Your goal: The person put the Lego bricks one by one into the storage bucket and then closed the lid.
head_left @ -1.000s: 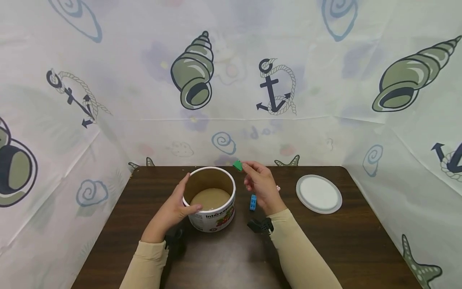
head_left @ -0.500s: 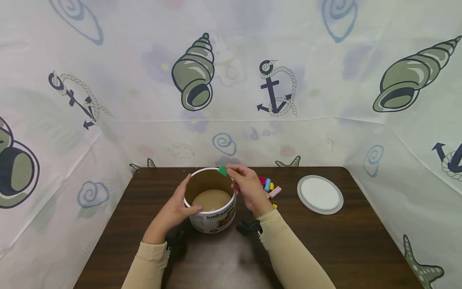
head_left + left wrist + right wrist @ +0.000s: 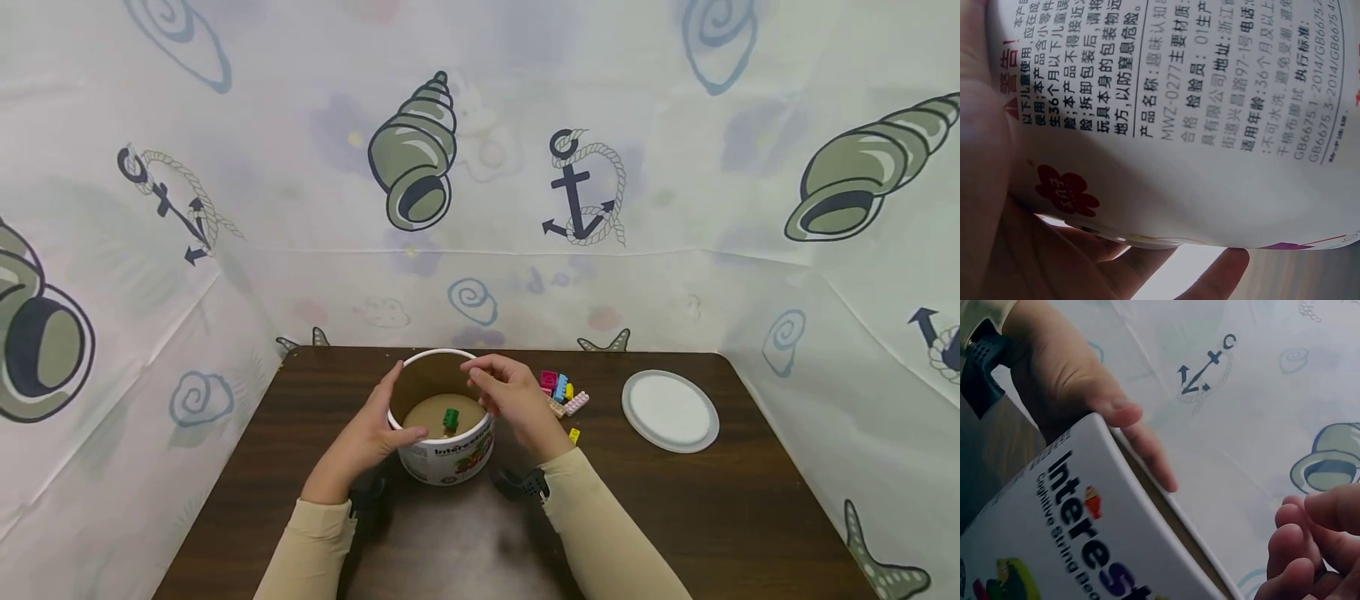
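Observation:
My left hand (image 3: 360, 442) grips the left side of a white round tub (image 3: 442, 462), its thumb over the near rim. Printed label text fills the left wrist view on the tub's wall (image 3: 1210, 194), with my fingers wrapped around it. Inside the tub is a green toy brick (image 3: 450, 419); whether it touches the bottom I cannot tell. My right hand (image 3: 517, 404) hovers at the tub's right rim, holding nothing. In the right wrist view its fingers (image 3: 1288, 544) are loosely bent, apart from the tub.
Right of the tub lies a small pile of toy bricks (image 3: 561, 387), with one yellow brick (image 3: 574, 436) nearer me. Farther right, a round white lid (image 3: 670, 412) lies on the dark wooden table (image 3: 750, 508). Printed cloth hangs behind and at both sides.
My right hand moved left to the tub's rim and let go of the green brick, which is now inside the tub. The left hand kept its grip.

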Motion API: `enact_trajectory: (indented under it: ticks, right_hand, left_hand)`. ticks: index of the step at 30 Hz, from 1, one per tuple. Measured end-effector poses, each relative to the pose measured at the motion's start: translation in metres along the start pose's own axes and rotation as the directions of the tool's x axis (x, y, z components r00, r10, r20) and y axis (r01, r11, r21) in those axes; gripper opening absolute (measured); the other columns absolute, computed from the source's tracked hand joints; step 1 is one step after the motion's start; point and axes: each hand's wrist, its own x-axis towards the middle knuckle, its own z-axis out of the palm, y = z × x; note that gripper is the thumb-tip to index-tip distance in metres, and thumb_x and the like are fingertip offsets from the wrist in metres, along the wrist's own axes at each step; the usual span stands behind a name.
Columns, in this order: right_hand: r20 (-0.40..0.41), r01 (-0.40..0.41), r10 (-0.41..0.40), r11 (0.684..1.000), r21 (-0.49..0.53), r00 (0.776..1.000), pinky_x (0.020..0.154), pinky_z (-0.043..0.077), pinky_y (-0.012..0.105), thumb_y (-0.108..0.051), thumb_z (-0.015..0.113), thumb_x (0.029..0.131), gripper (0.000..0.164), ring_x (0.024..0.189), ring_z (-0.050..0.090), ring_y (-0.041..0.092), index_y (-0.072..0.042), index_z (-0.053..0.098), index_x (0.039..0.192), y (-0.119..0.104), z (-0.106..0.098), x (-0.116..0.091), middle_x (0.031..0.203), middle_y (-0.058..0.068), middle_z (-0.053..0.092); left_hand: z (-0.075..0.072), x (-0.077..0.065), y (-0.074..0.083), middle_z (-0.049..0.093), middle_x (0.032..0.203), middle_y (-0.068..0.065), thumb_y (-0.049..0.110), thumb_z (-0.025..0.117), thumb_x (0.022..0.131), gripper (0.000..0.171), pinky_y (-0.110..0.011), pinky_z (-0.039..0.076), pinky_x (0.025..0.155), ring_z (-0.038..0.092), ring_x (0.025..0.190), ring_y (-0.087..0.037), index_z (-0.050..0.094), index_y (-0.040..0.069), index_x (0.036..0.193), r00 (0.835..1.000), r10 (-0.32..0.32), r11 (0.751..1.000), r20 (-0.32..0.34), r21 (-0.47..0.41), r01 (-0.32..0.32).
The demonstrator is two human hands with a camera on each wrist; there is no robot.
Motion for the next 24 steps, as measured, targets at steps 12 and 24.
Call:
enact_trajectory:
  ticks: [12, 24]
  right_hand:
    - [-0.069, 0.028, -0.029, 0.999, -0.015, 0.997, 0.058, 0.046, 0.025, -0.028, 0.068, 0.110, 0.028, 0.070, 0.054, 0.019, -0.007, 0.077, 0.125, -0.008, -0.016, -0.017, 0.091, 0.008, 0.065]
    - [-0.162, 0.043, -0.052, 0.997, -0.057, 0.985, 0.057, 0.046, 0.025, -0.026, 0.064, 0.112, 0.020, 0.067, 0.052, 0.021, -0.014, 0.079, 0.117, 0.009, -0.050, -0.040, 0.090, 0.015, 0.060]
  left_hand:
    - [0.001, 0.001, 0.002, 0.014, 0.179, -0.026, 0.045, 0.093, 0.086, 0.130, -0.072, 0.033, 0.124, 0.027, 0.161, -0.051, 0.005, 0.019, 0.177, 1.000, -0.001, 1.000, -0.004, 0.010, 0.001]
    - [0.002, 0.001, 0.002, 0.014, 0.180, -0.025, 0.045, 0.093, 0.086, 0.130, -0.072, 0.031, 0.125, 0.026, 0.162, -0.051, 0.004, 0.019, 0.177, 1.000, -0.001, 1.000, -0.004, 0.008, 0.001]
